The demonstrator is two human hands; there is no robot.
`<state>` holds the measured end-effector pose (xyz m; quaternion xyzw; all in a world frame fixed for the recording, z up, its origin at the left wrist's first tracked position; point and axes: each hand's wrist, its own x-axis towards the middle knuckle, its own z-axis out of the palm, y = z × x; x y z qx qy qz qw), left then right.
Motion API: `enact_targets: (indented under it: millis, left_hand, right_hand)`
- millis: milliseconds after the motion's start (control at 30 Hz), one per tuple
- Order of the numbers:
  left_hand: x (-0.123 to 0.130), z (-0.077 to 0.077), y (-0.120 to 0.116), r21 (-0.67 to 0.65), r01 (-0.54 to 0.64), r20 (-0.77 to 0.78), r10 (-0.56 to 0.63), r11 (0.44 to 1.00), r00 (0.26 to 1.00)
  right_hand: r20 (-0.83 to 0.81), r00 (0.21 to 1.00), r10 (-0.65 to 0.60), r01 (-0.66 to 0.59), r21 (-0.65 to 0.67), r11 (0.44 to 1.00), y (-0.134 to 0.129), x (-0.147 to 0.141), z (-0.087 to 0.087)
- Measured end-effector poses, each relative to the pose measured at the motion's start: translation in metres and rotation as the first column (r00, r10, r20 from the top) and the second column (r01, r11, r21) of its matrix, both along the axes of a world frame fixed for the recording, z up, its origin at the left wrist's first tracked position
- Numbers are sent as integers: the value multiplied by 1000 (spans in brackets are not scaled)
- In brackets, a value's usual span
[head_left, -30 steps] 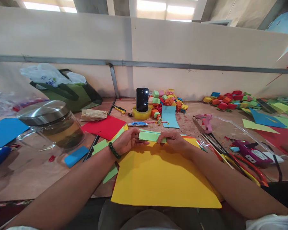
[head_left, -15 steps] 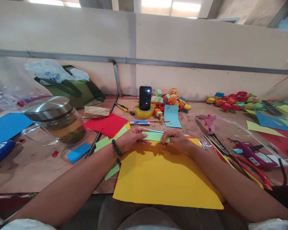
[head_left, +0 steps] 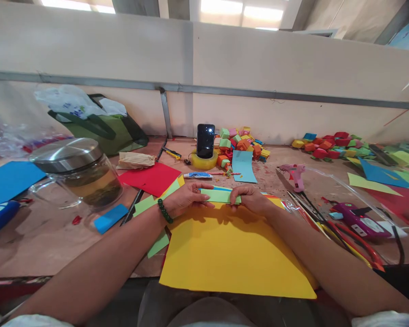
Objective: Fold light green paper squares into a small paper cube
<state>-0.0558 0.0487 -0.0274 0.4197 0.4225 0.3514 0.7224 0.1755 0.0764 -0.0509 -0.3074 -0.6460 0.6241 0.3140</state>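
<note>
A strip of light green paper is stretched between my two hands, above the far edge of a yellow sheet. My left hand, with a dark green bead bracelet at the wrist, pinches the strip's left end between thumb and fingers. At the other end, my right hand grips it with curled fingers. A sliver of blue shows just behind the strip; I cannot tell whether it is held too. Other green pieces stick out from under the yellow sheet on the left.
Beyond my hands are a phone standing on a tape roll, a heap of folded paper cubes and a light blue sheet. A glass mug stands left. Rightward lie a pink glue gun and a purple power strip.
The view has shifted very slightly. Both hands keep their hold on the green paper strip, with hardly any visible movement.
</note>
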Motion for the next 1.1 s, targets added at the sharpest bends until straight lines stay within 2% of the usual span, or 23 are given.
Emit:
enact_targets:
  millis: [200, 300, 467, 767, 933, 1100]
  left_hand:
    - [-1, 3, -2, 44, 37, -8, -37, 998, 999]
    - [-2, 4, -2, 46, 60, -20, -59, 997, 998]
    - [-4, 3, 0, 30, 96, -27, -95, 995, 995]
    - [0, -4, -2, -52, 153, -49, -156, 987, 987]
    - [0, -3, -3, -6, 291, -170, -288, 957, 943]
    - [-3, 4, -4, 37, 289, -195, -277, 957, 941]
  right_hand:
    - [3, 999, -48, 49, -82, 995, -2, -3, 2]
    - [8, 997, -75, 75, -51, 996, -2, -3, 2]
    - [10, 1000, 4, -4, -15, 1000, -1, -1, 5]
    - [100, 994, 52, -58, 52, 997, -4, -3, 5]
    - [160, 983, 92, -116, 148, 982, -9, -5, 6]
    - [71, 996, 48, -58, 149, 987, -10, -5, 7]
